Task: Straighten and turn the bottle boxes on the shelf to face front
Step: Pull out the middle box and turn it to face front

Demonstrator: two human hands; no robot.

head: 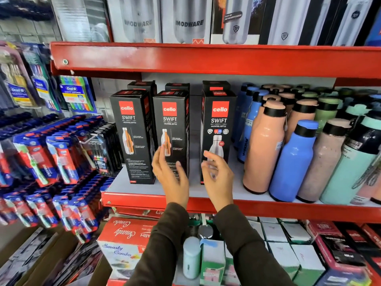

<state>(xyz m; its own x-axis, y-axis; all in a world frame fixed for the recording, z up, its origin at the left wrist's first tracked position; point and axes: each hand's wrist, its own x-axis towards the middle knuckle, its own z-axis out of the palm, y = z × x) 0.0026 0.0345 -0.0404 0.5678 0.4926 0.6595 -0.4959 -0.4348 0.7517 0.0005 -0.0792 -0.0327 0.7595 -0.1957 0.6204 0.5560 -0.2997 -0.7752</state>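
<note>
Three black Cello Swift bottle boxes stand upright in a row on the white middle shelf [144, 189]. The left box [133, 133] and the middle box [172, 124] are turned slightly, each showing a side panel. The right box [219, 122] faces front. More such boxes stand behind them. My left hand [170, 176] hovers in front of the middle box's lower part, fingers apart, holding nothing. My right hand [217, 176] is open in front of the right box's lower half, blurred, and covers part of it.
Loose peach, blue, green and teal bottles [292, 162] crowd the shelf to the right. Red shelf edges [206, 58] run above and below. Toothbrush packs [61, 157] hang at the left. Boxed goods [123, 244] fill the shelf beneath my arms.
</note>
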